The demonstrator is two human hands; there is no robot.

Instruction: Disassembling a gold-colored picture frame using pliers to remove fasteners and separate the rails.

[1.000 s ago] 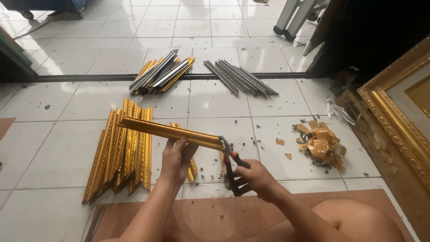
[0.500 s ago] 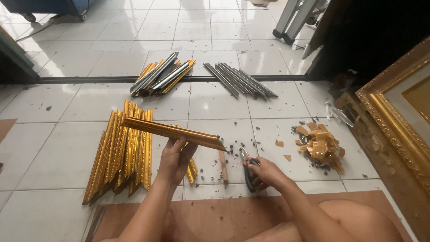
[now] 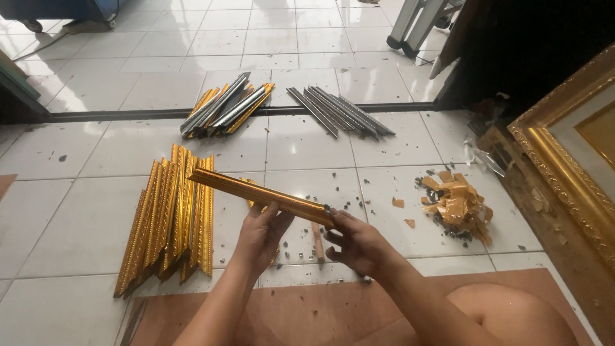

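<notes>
Bright daylight from the far side, glare on glossy floor tiles point(image 3: 307, 38), soft shadows, sharp focus, slight wide-angle bending at edges

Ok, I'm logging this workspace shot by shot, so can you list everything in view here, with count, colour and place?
Moulding strip: one, gold, held level in both hands above the floor.
Pile of moulding strips: one pile, gold, on the tiles left of the hands.
Mixed bundle: one, silver and gold, on the tiles farther back.
Grey strips: one fanned bundle, right of the mixed bundle.
Scrap heap: one, gold offcuts, on the tiles at right.
Ornate picture frame: one, gold, at the right edge.
Board: one, brown, under the arms.
Left hand: under the strip's middle.
Right hand: at the strip's near end.
</notes>
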